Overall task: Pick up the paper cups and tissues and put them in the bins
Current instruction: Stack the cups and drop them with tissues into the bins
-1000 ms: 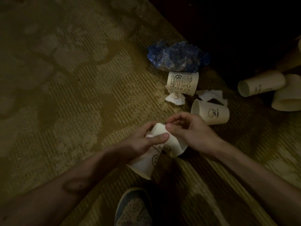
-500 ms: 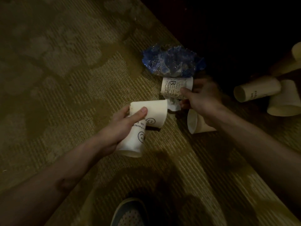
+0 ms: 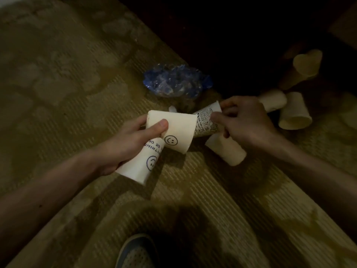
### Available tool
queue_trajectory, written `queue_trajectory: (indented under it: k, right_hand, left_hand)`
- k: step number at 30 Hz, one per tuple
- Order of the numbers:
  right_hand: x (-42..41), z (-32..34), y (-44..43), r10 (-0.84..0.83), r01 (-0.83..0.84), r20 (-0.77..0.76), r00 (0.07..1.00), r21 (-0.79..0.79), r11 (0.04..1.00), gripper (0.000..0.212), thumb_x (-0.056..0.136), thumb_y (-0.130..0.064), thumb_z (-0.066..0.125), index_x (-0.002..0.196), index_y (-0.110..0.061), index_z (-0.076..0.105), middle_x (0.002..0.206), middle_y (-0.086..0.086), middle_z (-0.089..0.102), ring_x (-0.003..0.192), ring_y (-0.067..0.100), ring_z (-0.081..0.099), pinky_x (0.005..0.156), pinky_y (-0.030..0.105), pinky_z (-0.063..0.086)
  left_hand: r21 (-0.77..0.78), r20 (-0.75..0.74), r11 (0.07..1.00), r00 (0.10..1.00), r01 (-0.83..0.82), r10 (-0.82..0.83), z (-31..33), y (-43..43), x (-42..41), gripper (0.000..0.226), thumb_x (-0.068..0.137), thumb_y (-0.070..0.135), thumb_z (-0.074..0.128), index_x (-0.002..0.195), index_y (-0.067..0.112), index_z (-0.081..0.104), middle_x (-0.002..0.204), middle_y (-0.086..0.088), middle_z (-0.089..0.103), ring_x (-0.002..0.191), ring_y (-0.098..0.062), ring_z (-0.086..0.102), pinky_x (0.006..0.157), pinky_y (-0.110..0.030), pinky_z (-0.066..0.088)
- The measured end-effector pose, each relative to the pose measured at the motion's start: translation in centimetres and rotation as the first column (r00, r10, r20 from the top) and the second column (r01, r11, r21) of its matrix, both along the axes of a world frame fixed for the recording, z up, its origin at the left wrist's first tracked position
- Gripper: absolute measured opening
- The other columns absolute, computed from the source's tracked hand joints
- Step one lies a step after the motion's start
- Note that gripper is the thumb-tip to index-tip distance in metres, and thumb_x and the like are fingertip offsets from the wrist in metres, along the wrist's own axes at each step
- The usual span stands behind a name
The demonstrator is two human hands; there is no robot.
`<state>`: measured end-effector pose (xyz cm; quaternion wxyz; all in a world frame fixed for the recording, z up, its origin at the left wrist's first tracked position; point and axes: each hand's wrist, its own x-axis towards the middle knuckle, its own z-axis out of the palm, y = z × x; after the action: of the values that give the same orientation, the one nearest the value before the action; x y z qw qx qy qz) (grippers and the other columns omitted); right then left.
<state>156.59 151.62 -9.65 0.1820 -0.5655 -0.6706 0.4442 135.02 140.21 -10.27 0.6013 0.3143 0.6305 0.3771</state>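
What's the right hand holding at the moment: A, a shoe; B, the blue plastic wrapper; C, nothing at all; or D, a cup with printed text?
D: the right hand grips the text-printed cup, while the left hand holds the two smiley cups.

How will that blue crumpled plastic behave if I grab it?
The blue plastic looks thin and crinkled, so probably floppy and very light. Its glossy folds may slip in a loose pinch. Bunched flat on the carpet, it seems unlikely to roll.
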Motion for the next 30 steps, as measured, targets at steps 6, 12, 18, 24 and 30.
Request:
queue_trajectory:
  k: [6,12,18,24,30]
  right_hand:
    - [10.9,6.4,-1.3,-0.059,0.043,0.101,0.993,0.150,0.988,0.025,0.085,-0.033,0.071,0.108,-0.023,0.066,0.073,-0.013,0.066,0.046,-0.011,0.055,0.039,0.008,0.037]
    - [25.0,15.7,-4.6,-0.244,0.157,0.166,0.956,0.413,0.897,0.016,0.084,-0.034,0.069,0.100,-0.030,0.073,0.075,-0.013,0.071,0.059,-0.001,0.063,0.051,0.018,0.045]
    - [37.6,20.8,-9.4,-0.642,0.399,0.058,0.765,0.740,0.542,0.020,0.089,-0.032,0.067,0.106,-0.043,0.065,0.084,-0.023,0.067,0.074,-0.001,0.067,0.062,0.011,0.053]
    - [45.0,17.0,-10.4,-0.739,0.414,0.379,0.558,0.645,0.643,0.033,0.091,-0.029,0.064,0.123,-0.019,0.066,0.092,-0.004,0.068,0.071,0.008,0.061,0.073,0.031,0.049]
    - [46.7,14.6,-10.2,-0.637,0.287,0.442,0.632,0.630,0.722,0.028,0.088,-0.031,0.067,0.115,-0.023,0.071,0.087,-0.003,0.070,0.070,0.006,0.055,0.072,0.027,0.041]
  left_hand:
    - [0.170,-0.100,0.949,0.963,0.265,-0.251,3.8,3.0,7.5,0.043,0.072,0.053,0.062,0.109,0.032,0.064,0.096,0.004,0.075,0.078,-0.014,0.073,0.058,-0.023,0.055]
    - [0.336,-0.091,0.805,0.868,0.489,-0.489,7.0,7.6,18.2,0.048,0.065,0.072,0.067,0.107,0.049,0.064,0.104,0.010,0.073,0.091,-0.012,0.072,0.065,-0.027,0.058]
    - [0.434,-0.169,0.666,0.781,0.607,-0.602,7.8,10.7,26.3,0.060,0.065,0.073,0.073,0.116,0.042,0.065,0.099,0.000,0.076,0.082,-0.027,0.074,0.059,-0.040,0.058]
    - [0.398,-0.360,0.563,0.687,0.725,-0.630,10.0,13.4,30.0,0.061,0.069,0.078,0.065,0.121,0.045,0.061,0.092,0.005,0.076,0.069,-0.024,0.074,0.051,-0.041,0.058]
    - [0.337,-0.367,0.558,0.652,0.758,-0.663,12.5,13.7,32.8,0.065,0.062,0.079,0.069,0.118,0.046,0.062,0.091,0.002,0.076,0.070,-0.029,0.074,0.054,-0.047,0.058]
